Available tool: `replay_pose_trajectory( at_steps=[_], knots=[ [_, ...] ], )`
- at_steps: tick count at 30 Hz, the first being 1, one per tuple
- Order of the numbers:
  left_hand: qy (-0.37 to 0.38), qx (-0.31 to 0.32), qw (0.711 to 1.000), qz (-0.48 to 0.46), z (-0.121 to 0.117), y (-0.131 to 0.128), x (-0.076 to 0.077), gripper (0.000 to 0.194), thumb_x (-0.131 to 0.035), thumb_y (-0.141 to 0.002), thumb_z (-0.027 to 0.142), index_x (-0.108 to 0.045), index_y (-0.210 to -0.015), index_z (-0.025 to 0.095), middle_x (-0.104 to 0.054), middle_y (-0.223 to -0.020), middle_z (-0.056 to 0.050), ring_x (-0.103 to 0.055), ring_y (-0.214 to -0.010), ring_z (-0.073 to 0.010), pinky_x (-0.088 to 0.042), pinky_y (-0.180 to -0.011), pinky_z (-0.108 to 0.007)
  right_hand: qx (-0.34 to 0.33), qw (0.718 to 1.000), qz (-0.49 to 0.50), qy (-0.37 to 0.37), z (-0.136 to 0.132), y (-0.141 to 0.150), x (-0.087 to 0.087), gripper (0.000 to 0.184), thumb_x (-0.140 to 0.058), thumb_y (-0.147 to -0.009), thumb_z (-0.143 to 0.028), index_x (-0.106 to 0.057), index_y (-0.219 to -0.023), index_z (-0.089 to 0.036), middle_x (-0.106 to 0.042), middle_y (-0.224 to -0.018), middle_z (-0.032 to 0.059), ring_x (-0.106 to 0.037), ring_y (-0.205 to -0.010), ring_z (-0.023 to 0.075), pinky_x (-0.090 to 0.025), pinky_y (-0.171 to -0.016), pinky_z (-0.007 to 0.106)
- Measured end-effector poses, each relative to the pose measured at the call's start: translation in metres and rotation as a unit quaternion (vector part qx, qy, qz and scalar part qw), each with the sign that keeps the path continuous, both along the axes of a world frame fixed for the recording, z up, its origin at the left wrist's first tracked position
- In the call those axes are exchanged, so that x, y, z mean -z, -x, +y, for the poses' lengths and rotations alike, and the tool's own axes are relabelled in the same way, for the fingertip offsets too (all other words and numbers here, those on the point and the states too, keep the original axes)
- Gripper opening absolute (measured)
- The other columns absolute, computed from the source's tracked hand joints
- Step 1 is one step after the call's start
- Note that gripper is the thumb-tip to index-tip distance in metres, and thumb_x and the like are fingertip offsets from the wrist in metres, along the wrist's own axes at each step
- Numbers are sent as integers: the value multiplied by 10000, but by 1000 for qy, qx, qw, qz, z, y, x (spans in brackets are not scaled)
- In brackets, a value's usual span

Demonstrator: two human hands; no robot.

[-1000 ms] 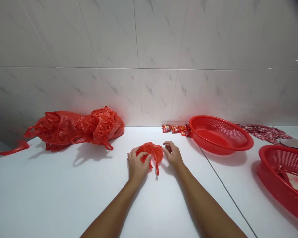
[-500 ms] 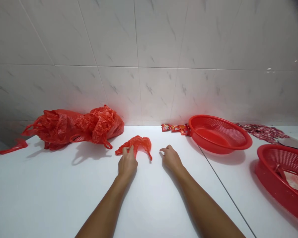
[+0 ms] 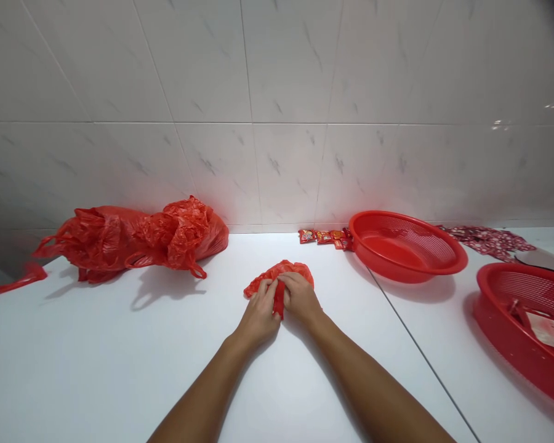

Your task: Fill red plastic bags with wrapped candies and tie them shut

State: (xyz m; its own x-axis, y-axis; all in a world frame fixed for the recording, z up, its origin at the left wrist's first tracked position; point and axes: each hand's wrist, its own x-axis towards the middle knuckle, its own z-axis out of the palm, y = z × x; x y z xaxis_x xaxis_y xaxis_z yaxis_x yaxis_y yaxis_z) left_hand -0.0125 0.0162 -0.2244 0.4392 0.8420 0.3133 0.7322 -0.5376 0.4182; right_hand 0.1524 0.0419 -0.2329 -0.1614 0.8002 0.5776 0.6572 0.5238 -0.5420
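Red plastic bag [image 3: 292, 271], crumpled, folded over

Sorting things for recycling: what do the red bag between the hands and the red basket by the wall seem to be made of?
The red bag looks like thin plastic film, probably polyethylene: glossy, with sharp crinkles and soft folds. The red basket looks like rigid moulded plastic, though the exact type can't be told by eye: smooth, semi-gloss, evenly coloured, with a holds-its-shape rim and a perforated mesh wall.
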Motion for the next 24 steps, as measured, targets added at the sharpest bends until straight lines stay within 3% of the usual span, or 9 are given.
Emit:
replay_pose_trajectory(
  at_steps=[3, 6, 9, 11, 13, 15, 17, 19, 24],
  knots=[
    [-7, 10, 1000, -11, 2, 4, 0, 1022, -555, -795, 16, -148, -1689, 297, -368, -1572, -171, -563, -1332, -335, -556, -1023, -518, 31, 999, 9, 17, 3, -7, 3, 305, -523, -946, -90, -785, -1078, -172, -774, -1142, 94, -696, -1135, 225, -531, -1085, 374],
    [-37, 24, 999, -12, 2, 6, -6, 1045, -593, -810, 61, -110, -1703, 308, -347, -1586, -166, -494, -1425, -362, -497, -1124, -562, 89, 995, 20, 42, 4, -15, 4, 265, -551, -1017, -262, -790, -950, -170, -725, -1273, 161, -656, -1227, 289, -522, -1090, 453],
    [-82, 21, 995, -44, 1, 6, -17, 949, -669, -845, 184, -213, -1675, 255, -405, -1544, -168, -472, -1446, -359, -469, -1160, -541, 134, 989, 31, 53, 6, -21, 4, 422, -495, -1062, -347, -757, -786, -165, -679, -1362, 204, -577, -1338, 337, -464, -1141, 513],
    [-106, -1, 991, -81, 1, 6, -24, 761, -693, -883, 298, -383, -1574, 224, -495, -1457, -150, -534, -1372, -336, -493, -1123, -509, 135, 989, 33, 46, 8, -24, 4, 433, -482, -1066, -327, -742, -755, -177, -701, -1323, 185, -556, -1349, 338, -422, -1170, 528],
    [-112, -38, 986, -119, 1, 6, -27, 496, -712, -896, 391, -556, -1333, 216, -592, -1279, -104, -620, -1204, -297, -536, -1028, -466, 122, 991, 32, 33, 8, -27, 2, 392, -500, -1052, -302, -732, -758, -188, -737, -1185, 166, -612, -1233, 321, -464, -1108, 511],
    [-104, -84, 980, -147, 2, 4, -26, 322, -748, -865, 429, -573, -1047, 229, -612, -1052, -42, -641, -984, -249, -556, -883, -409, 100, 994, 31, 19, 7, -28, 1, 347, -514, -1034, -290, -711, -763, -198, -731, -1011, 135, -664, -1007, 274, -539, -956, 450],
    [-91, -128, 974, -164, 3, 1, -24, 290, -743, -840, 365, -480, -877, 248, -553, -882, 10, -583, -806, -206, -520, -744, -358, 66, 998, 25, 2, 6, -26, -1, 306, -527, -1017, -286, -690, -770, -208, -702, -915, 98, -648, -821, 222, -562, -807, 383],
    [-78, -146, 969, -181, 3, -2, -23, 257, -659, -826, 230, -404, -819, 257, -493, -804, 35, -517, -720, -181, -464, -669, -323, 22, 1000, 15, -12, 3, -20, -2, 249, -545, -996, -263, -691, -800, -214, -705, -917, 75, -648, -786, 194, -568, -766, 343],
    [-51, -77, 976, -198, 0, -6, -23, 243, -460, -696, 37, -381, -779, 252, -479, -781, 27, -475, -698, -169, -417, -634, -291, -48, 998, -27, -12, 0, -5, -7, 193, -559, -949, -161, -733, -884, -212, -759, -1089, 65, -697, -1028, 206, -577, -953, 348]
  ],
)
